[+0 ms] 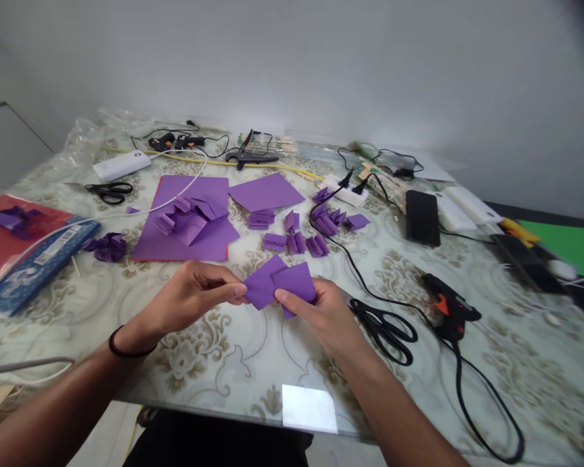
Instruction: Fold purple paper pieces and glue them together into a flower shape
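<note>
Between my hands, above the front of the table, are overlapping pieces of purple paper [296, 283]. My left hand [202, 293] pinches their left corner between thumb and fingers. On the other side, my right hand [324, 311] grips the right part, its thumb lying on top and its fingers mostly hidden behind. Just beyond sit several small folded purple paper pieces [275, 242]. A pile of folded purple papers [189, 220] rests on larger purple sheets [148, 243] at the left. Black-handled scissors [382, 327] lie close to my right wrist.
A black glue gun [450, 308] with its cord lies at the right, near a black phone [422, 217]. Crumpled purple paper [106, 247], a blue packet [41, 259] and more scissors [109, 191] are at the left. A white power strip [343, 189] stands at the back.
</note>
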### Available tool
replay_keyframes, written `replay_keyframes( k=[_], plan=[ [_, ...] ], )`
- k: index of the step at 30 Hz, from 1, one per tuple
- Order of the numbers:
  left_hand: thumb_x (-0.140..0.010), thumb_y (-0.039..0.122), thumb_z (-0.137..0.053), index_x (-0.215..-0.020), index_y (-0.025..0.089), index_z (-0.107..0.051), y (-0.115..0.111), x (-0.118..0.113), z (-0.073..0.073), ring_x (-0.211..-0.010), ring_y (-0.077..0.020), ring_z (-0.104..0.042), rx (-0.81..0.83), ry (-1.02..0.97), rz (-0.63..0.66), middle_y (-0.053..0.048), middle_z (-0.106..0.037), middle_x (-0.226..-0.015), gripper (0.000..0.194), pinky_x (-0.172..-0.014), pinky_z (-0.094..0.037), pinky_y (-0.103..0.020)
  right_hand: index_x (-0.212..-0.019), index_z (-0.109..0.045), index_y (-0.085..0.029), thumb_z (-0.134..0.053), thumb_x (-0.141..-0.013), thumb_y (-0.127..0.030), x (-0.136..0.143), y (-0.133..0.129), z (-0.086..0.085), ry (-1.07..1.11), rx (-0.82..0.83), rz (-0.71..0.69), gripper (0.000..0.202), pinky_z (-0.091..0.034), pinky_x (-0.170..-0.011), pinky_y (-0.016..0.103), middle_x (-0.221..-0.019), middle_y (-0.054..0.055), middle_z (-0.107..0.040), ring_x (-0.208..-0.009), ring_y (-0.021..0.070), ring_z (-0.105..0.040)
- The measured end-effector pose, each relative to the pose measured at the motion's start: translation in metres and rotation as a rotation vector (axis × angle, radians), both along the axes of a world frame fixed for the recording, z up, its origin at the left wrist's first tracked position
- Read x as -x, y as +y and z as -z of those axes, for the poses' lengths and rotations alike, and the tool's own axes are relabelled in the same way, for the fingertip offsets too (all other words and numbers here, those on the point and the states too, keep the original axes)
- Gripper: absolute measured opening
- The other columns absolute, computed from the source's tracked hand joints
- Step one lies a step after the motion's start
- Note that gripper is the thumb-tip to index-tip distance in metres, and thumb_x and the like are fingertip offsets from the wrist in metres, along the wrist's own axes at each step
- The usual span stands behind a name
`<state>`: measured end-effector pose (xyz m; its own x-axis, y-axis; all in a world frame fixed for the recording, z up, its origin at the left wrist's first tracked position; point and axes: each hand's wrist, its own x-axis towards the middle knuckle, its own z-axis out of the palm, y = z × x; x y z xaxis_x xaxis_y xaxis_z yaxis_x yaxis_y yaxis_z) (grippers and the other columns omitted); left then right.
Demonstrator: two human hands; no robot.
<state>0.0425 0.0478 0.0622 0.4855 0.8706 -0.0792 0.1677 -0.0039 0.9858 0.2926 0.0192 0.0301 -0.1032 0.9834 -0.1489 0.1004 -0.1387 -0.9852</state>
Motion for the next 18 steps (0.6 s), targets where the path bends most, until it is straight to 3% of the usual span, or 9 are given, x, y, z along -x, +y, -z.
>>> replay_keyframes(
  k=[3,7,14,18],
  plan=[
    [-0.094,0.04,-0.078,-0.082,0.015,-0.081,0.001,-0.002,0.005,-0.067,-0.0137,-0.071,0.053,0.022,0.022,-0.004,-0.08,-0.076,0.028,-0.061,-0.05,-0.021,-0.073,-0.078,-0.016,-0.084,-0.079,-0.048,0.003,-0.001,-0.002,-0.017,-0.01,-0.008,0.033,-0.042,-0.056,0.026,-0.064,0.001,-0.065,-0.058,0.013,-0.052],
    [-0.089,0.045,-0.082,-0.075,0.014,-0.078,-0.003,-0.009,0.012,-0.056,-0.011,-0.059,0.073,0.091,0.047,-0.001,-0.071,-0.065,0.035,-0.051,-0.037,-0.021,-0.087,-0.083,-0.017,-0.082,-0.082,-0.043,0.012,-0.006,-0.001,-0.004,-0.019,-0.062,0.027,-0.048,-0.061,0.027,-0.073,0.001,-0.072,-0.063,0.0143,-0.057],
    [-0.091,0.042,-0.077,-0.081,0.014,-0.082,-0.009,-0.013,0.013,-0.062,-0.0128,-0.059,-0.015,0.126,-0.009,-0.004,-0.075,-0.073,0.03,-0.056,-0.041,-0.023,-0.088,-0.082,-0.017,-0.08,-0.087,-0.041,0.014,-0.008,-0.002,-0.013,-0.074,-0.086,0.024,-0.048,-0.064,0.026,-0.077,0.001,-0.072,-0.067,0.0143,-0.058],
    [-0.093,0.04,-0.075,-0.086,0.015,-0.082,-0.008,-0.013,0.012,-0.065,-0.0127,-0.059,-0.027,0.146,0.008,-0.003,-0.076,-0.077,0.027,-0.058,-0.042,-0.022,-0.078,-0.076,-0.017,-0.079,-0.087,-0.04,0.012,-0.007,-0.006,-0.025,-0.105,-0.077,0.025,-0.046,-0.061,0.025,-0.071,-0.001,-0.067,-0.064,0.013,-0.055]
  ],
)
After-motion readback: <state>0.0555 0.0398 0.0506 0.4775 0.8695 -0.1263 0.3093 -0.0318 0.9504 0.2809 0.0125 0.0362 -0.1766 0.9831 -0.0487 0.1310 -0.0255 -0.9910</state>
